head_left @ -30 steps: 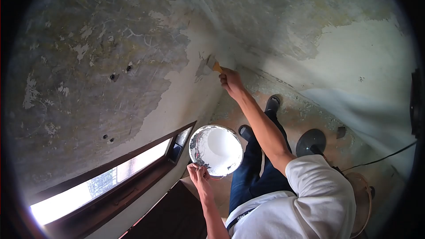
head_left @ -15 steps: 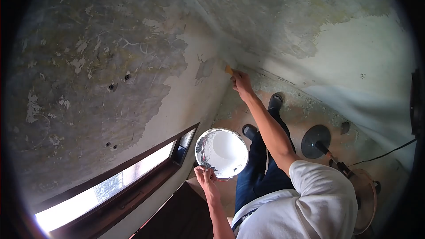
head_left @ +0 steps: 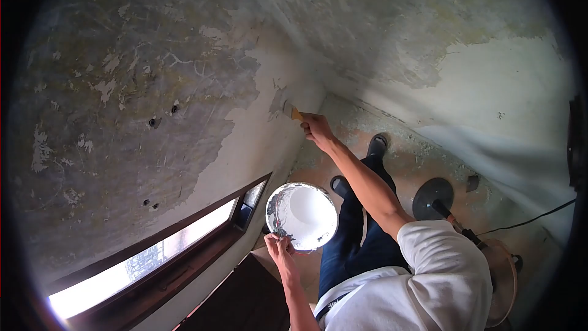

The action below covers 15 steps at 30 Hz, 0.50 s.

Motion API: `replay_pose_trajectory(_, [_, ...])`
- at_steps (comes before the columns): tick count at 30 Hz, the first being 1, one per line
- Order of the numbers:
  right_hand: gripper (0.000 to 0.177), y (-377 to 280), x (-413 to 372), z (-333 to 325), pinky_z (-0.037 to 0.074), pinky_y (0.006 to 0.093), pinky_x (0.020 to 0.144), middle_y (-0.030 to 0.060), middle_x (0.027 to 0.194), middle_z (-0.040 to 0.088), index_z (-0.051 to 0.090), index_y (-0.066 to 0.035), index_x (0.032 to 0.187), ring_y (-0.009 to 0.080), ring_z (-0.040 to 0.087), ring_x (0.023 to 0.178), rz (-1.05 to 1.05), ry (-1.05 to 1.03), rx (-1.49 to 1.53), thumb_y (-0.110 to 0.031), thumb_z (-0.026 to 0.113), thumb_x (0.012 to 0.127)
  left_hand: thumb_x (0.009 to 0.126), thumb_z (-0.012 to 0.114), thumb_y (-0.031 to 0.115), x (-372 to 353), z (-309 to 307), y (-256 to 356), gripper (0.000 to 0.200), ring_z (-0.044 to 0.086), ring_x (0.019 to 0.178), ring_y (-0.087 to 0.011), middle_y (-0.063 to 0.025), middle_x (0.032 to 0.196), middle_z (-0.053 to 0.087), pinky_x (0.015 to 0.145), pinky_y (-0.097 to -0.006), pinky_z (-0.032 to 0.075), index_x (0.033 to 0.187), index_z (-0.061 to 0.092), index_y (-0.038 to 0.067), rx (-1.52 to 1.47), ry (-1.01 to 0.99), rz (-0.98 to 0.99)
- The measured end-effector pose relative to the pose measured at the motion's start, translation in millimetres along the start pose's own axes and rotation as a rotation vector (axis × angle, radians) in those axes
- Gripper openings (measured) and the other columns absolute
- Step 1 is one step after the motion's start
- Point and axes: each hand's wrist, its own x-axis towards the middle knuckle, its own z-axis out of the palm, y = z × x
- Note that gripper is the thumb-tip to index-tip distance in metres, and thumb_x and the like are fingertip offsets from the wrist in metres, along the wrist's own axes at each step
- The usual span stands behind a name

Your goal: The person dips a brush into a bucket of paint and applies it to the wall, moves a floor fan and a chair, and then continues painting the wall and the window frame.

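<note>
My right hand (head_left: 316, 127) is closed around the yellow handle of a scraper (head_left: 293, 112). The tool's pale, flat blade is at the edge of a small grey bare patch (head_left: 277, 102) on the left wall, near the corner. My left hand (head_left: 281, 249) pinches the near rim of a white bucket (head_left: 332, 217), holding it in front of my legs. Dark flakes or smears cling to the bucket's inner wall on the left side; its pale inside is too bright to make out.
The left wall (head_left: 122, 86) is mottled grey with peeled paint and a few dark holes. A low window (head_left: 177, 233) lies below it. On the floor to my right stands a round black base (head_left: 433, 198) with a pole and a wire cage; a cable (head_left: 527, 216) runs to the right wall.
My right hand has moved left and slightly down with the scraper, from the corner to the grey patch. The blade now shows. The bucket has shifted slightly left and down in view.
</note>
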Motion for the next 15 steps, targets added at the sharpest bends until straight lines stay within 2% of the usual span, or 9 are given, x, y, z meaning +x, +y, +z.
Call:
replay_pose_trajectory(1, [0.018,-1,-12,-3,0.025,0.0223,0.047,-0.0068,0.073,0.042,0.069,-0.003,0.107,0.0038,0.034,0.057,0.007,0.005,0.003,-0.017,0.059,0.108,0.1,0.056,0.012,-2,-1,1,0.017,0.029,0.057,-0.0029,0.0054,0.073,0.035,0.049,-0.021,0.021,0.105,0.042,0.017,0.001,0.002,-0.006])
replay_pose_trajectory(3, [0.016,-10,-26,-18,0.025,0.0217,0.047,-0.0068,0.073,0.042,0.063,-0.008,0.094,0.0033,0.033,0.056,0.018,0.035,0.042,-0.017,0.06,0.107,0.1,0.057,0.012,0,-1,2,0.017,0.03,0.057,-0.0031,0.0051,0.073,0.036,0.049,-0.0213,0.021,0.105,0.041,0.017,-0.009,-0.004,-0.004])
replay_pose_trajectory(4, [0.016,-5,-18,-22,0.025,0.0217,0.047,-0.0068,0.073,0.042,0.063,-0.008,0.094,0.0033,0.033,0.056,0.016,0.031,0.038,-0.017,0.06,0.107,0.099,0.056,0.012,0,-3,1,0.017,0.03,0.057,-0.0033,0.005,0.074,0.036,0.05,-0.0213,0.021,0.105,0.041,0.017,-0.013,0.007,0.0])
replay_pose_trajectory(6, [0.014,17,5,-35,0.024,0.0207,0.046,-0.0073,0.073,0.042,0.062,-0.01,0.093,0.0025,0.033,0.056,0.019,0.248,0.13,-0.017,0.061,0.105,0.099,0.056,0.011,-2,-5,0,0.017,0.03,0.058,-0.0035,0.0049,0.074,0.037,0.05,-0.0213,0.021,0.105,0.041,0.016,-0.023,0.024,0.001])
replay_pose_trajectory(10, [0.012,2,6,7,0.022,0.0202,0.045,-0.0072,0.073,0.042,0.061,-0.012,0.093,0.0022,0.031,0.055,0.018,0.101,0.146,-0.017,0.062,0.105,0.099,0.055,0.011,1,-6,2,0.017,0.03,0.058,-0.0036,0.0051,0.074,0.036,0.051,-0.0214,0.022,0.105,0.041,0.016,-0.036,0.025,0.008])
replay_pose_trajectory(12, [0.011,-9,-28,16,0.021,0.02,0.045,-0.0075,0.073,0.042,0.066,-0.009,0.103,0.0017,0.031,0.055,0.062,-0.061,0.212,-0.018,0.061,0.105,0.098,0.055,0.01,-1,-11,3,0.017,0.03,0.059,-0.0037,0.0051,0.074,0.036,0.051,-0.0214,0.022,0.105,0.041,0.016,-0.042,0.034,-0.002])
replay_pose_trajectory(13, [0.011,-18,-42,16,0.021,0.02,0.045,-0.0075,0.073,0.042,0.066,-0.009,0.103,0.0017,0.031,0.055,0.057,-0.064,0.208,-0.018,0.061,0.105,0.098,0.055,0.011,0,-11,1,0.017,0.031,0.059,-0.0037,0.005,0.074,0.036,0.051,-0.0214,0.022,0.106,0.041,0.016,-0.029,0.034,-0.006])
replay_pose_trajectory(15, [0.018,-25,-66,16,0.021,0.02,0.045,-0.0078,0.073,0.042,0.069,-0.004,0.113,0.0011,0.031,0.055,0.046,0.008,0.163,-0.019,0.062,0.106,0.098,0.055,0.011,-1,-12,1,0.017,0.031,0.059,-0.0038,0.005,0.074,0.036,0.051,-0.0214,0.022,0.106,0.041,0.016,-0.02,0.042,-0.012])
